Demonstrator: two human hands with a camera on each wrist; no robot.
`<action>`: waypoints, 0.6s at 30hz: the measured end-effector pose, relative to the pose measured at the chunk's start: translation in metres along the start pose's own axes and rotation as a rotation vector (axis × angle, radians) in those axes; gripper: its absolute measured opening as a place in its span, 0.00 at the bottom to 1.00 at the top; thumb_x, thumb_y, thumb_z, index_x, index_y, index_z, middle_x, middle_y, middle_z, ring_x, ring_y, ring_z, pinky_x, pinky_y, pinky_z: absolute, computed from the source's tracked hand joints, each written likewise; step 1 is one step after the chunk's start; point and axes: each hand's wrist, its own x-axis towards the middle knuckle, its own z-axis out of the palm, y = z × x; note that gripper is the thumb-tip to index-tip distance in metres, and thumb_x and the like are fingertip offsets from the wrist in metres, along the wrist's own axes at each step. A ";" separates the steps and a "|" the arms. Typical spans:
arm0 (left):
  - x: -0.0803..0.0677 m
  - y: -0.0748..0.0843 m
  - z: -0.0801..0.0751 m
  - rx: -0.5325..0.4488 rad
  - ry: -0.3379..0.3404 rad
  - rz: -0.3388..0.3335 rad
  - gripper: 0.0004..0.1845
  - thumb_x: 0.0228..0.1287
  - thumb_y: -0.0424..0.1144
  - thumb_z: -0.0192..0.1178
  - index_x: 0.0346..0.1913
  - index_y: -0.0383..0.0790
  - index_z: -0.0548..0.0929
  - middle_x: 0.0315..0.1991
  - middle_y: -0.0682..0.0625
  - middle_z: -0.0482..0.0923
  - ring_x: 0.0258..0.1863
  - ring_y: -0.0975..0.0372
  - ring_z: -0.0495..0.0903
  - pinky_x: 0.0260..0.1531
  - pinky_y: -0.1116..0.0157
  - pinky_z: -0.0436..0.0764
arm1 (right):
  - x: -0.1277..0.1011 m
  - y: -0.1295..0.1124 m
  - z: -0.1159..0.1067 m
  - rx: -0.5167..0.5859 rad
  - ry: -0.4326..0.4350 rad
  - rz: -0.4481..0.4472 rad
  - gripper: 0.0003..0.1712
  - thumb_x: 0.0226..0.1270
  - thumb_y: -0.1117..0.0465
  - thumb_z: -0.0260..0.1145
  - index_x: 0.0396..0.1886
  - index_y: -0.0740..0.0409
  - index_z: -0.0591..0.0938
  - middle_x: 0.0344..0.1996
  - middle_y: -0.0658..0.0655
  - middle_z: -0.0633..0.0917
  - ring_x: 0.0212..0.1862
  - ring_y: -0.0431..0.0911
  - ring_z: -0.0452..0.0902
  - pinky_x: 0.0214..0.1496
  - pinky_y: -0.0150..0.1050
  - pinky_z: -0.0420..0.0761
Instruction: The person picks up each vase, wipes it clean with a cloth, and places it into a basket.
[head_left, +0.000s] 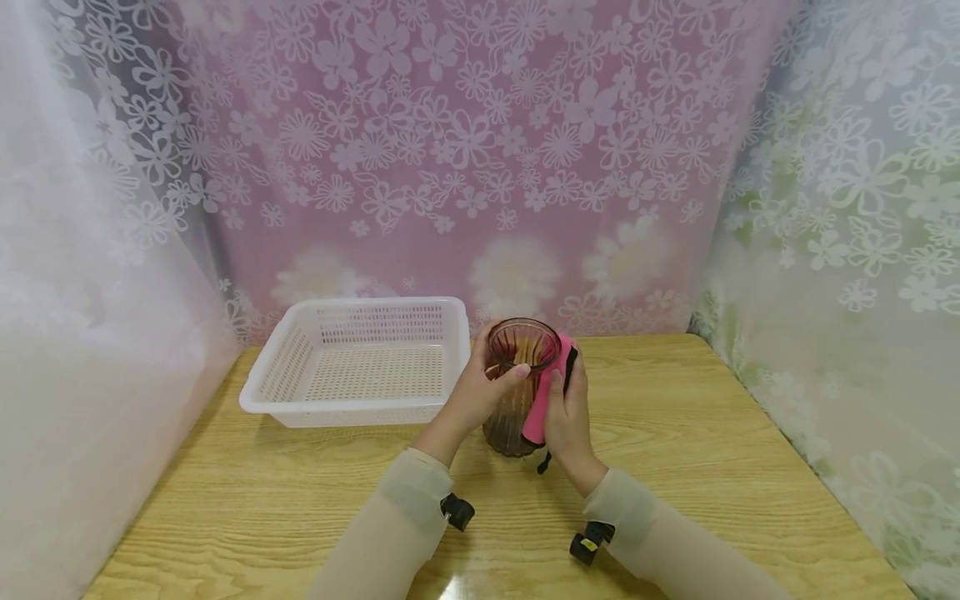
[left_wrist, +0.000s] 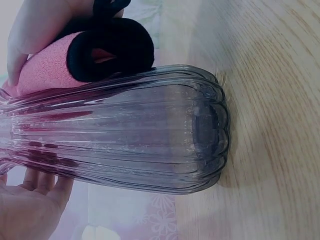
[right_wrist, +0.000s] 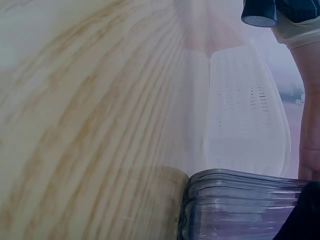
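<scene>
Glass vase (head_left: 507, 423) with fluted sides stands upright, or nearly so, about midway between the left and right edges of the tabletop (head_left: 675, 433) and nearer its far edge, with its base seeming to rest on the wood. The left hand (head_left: 472, 393) grips it at the neck: the thumb lies across the near side just under the rim, and the fingers curl round the left side, so there is no slack in that hold. The right hand (head_left: 572, 417) holds a pink roll (head_left: 542, 410) between thumb and fingers, closed as far as the roll's thickness allows, and the roll lies against the vase's right side. A black cord (head_left: 543, 463) hangs at the roll's lower end. A white basket (head_left: 352, 407) sits just left of the vase, toward the tabletop's far left corner.

The vase is probably fairly heavy for its size, rigid and breakable, and its smooth surface may slip under dry fingers, though the ribs should help a little. The narrowed neck looks the surest place to take hold, with a second hand low on the body for support; the rim is likely the part to spare. The roll looks soft, light and forgiving, easily squeezed anywhere along its length.
</scene>
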 end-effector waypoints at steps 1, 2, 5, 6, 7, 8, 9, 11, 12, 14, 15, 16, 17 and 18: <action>0.000 0.000 0.000 0.000 -0.004 0.002 0.52 0.59 0.67 0.65 0.79 0.61 0.49 0.72 0.44 0.63 0.69 0.50 0.66 0.68 0.47 0.65 | 0.000 0.006 0.000 -0.010 -0.003 0.014 0.33 0.83 0.66 0.41 0.81 0.58 0.44 0.71 0.70 0.59 0.64 0.61 0.62 0.62 0.56 0.68; 0.000 0.000 0.000 -0.001 -0.008 0.003 0.51 0.60 0.66 0.65 0.80 0.60 0.48 0.72 0.43 0.63 0.70 0.49 0.66 0.68 0.46 0.65 | 0.000 0.011 0.001 -0.023 -0.005 0.028 0.34 0.83 0.65 0.41 0.82 0.55 0.44 0.71 0.70 0.59 0.63 0.60 0.62 0.60 0.57 0.68; 0.000 0.002 -0.001 -0.002 -0.026 0.002 0.50 0.63 0.62 0.65 0.80 0.58 0.46 0.73 0.41 0.61 0.71 0.48 0.65 0.69 0.46 0.63 | 0.000 0.025 0.001 -0.042 -0.013 0.060 0.34 0.84 0.61 0.42 0.82 0.46 0.44 0.69 0.67 0.60 0.58 0.58 0.64 0.54 0.55 0.72; 0.000 0.002 -0.001 -0.002 -0.031 -0.001 0.50 0.64 0.60 0.65 0.80 0.57 0.46 0.73 0.41 0.61 0.71 0.47 0.64 0.69 0.45 0.62 | 0.000 0.026 0.000 -0.049 -0.015 0.069 0.34 0.84 0.59 0.42 0.82 0.44 0.44 0.70 0.67 0.60 0.58 0.57 0.65 0.53 0.54 0.72; 0.000 0.002 -0.002 -0.003 -0.038 -0.003 0.50 0.65 0.58 0.65 0.81 0.56 0.45 0.74 0.40 0.60 0.72 0.47 0.63 0.69 0.45 0.62 | -0.001 0.026 0.000 -0.055 -0.018 0.074 0.34 0.84 0.58 0.42 0.82 0.43 0.44 0.70 0.66 0.60 0.58 0.57 0.65 0.53 0.54 0.73; 0.001 0.002 -0.002 -0.005 -0.042 -0.006 0.51 0.66 0.57 0.65 0.81 0.55 0.44 0.74 0.39 0.60 0.72 0.47 0.63 0.70 0.45 0.61 | -0.001 0.026 -0.001 -0.055 -0.017 0.076 0.34 0.84 0.57 0.43 0.82 0.42 0.45 0.70 0.66 0.60 0.59 0.57 0.65 0.54 0.54 0.73; 0.001 0.002 -0.002 -0.007 -0.045 -0.009 0.51 0.66 0.56 0.65 0.81 0.54 0.43 0.74 0.38 0.60 0.72 0.46 0.62 0.70 0.45 0.61 | -0.001 0.027 -0.001 -0.054 -0.019 0.075 0.34 0.84 0.56 0.43 0.82 0.41 0.45 0.70 0.66 0.60 0.59 0.57 0.65 0.54 0.55 0.73; 0.001 0.000 -0.002 -0.002 -0.039 -0.007 0.51 0.65 0.58 0.65 0.81 0.54 0.44 0.73 0.39 0.61 0.71 0.47 0.63 0.69 0.46 0.62 | -0.002 0.027 -0.002 -0.061 -0.024 0.073 0.33 0.84 0.55 0.43 0.82 0.40 0.45 0.70 0.66 0.60 0.59 0.57 0.65 0.54 0.55 0.73; 0.001 0.000 -0.002 -0.002 -0.035 -0.006 0.51 0.64 0.60 0.65 0.81 0.55 0.45 0.73 0.40 0.62 0.71 0.48 0.64 0.69 0.46 0.63 | -0.002 0.021 -0.002 -0.059 -0.029 0.073 0.33 0.84 0.57 0.43 0.82 0.42 0.45 0.70 0.67 0.60 0.59 0.58 0.65 0.54 0.56 0.73; 0.000 0.000 -0.001 0.003 -0.022 -0.002 0.51 0.62 0.63 0.65 0.80 0.58 0.47 0.71 0.42 0.63 0.70 0.49 0.66 0.69 0.46 0.64 | -0.002 0.022 -0.002 -0.055 -0.038 0.075 0.33 0.84 0.59 0.42 0.83 0.44 0.45 0.69 0.68 0.61 0.58 0.59 0.64 0.54 0.56 0.72; 0.000 0.000 -0.001 0.005 -0.018 0.000 0.51 0.61 0.65 0.64 0.80 0.58 0.48 0.71 0.42 0.64 0.70 0.50 0.66 0.68 0.46 0.64 | -0.002 0.022 -0.002 -0.056 -0.041 0.075 0.33 0.84 0.59 0.42 0.83 0.44 0.45 0.69 0.68 0.61 0.57 0.59 0.64 0.53 0.55 0.71; -0.001 0.001 -0.001 0.009 -0.014 0.003 0.50 0.61 0.66 0.64 0.80 0.60 0.48 0.71 0.43 0.64 0.69 0.51 0.66 0.68 0.46 0.64 | -0.002 0.023 -0.002 -0.057 -0.045 0.079 0.33 0.84 0.59 0.42 0.83 0.44 0.46 0.69 0.68 0.61 0.57 0.58 0.64 0.54 0.55 0.71; -0.001 0.001 0.000 0.011 -0.013 0.000 0.50 0.61 0.65 0.64 0.80 0.60 0.48 0.71 0.43 0.64 0.70 0.51 0.66 0.69 0.46 0.64 | -0.002 0.023 -0.002 -0.055 -0.048 0.082 0.33 0.84 0.59 0.42 0.82 0.44 0.46 0.69 0.68 0.61 0.57 0.58 0.64 0.54 0.55 0.70; -0.001 0.002 -0.001 0.010 -0.014 0.000 0.50 0.62 0.65 0.64 0.80 0.60 0.47 0.71 0.43 0.64 0.70 0.51 0.66 0.69 0.46 0.64 | -0.002 0.024 -0.002 -0.054 -0.051 0.086 0.33 0.84 0.59 0.43 0.83 0.45 0.46 0.70 0.68 0.60 0.58 0.58 0.63 0.56 0.56 0.69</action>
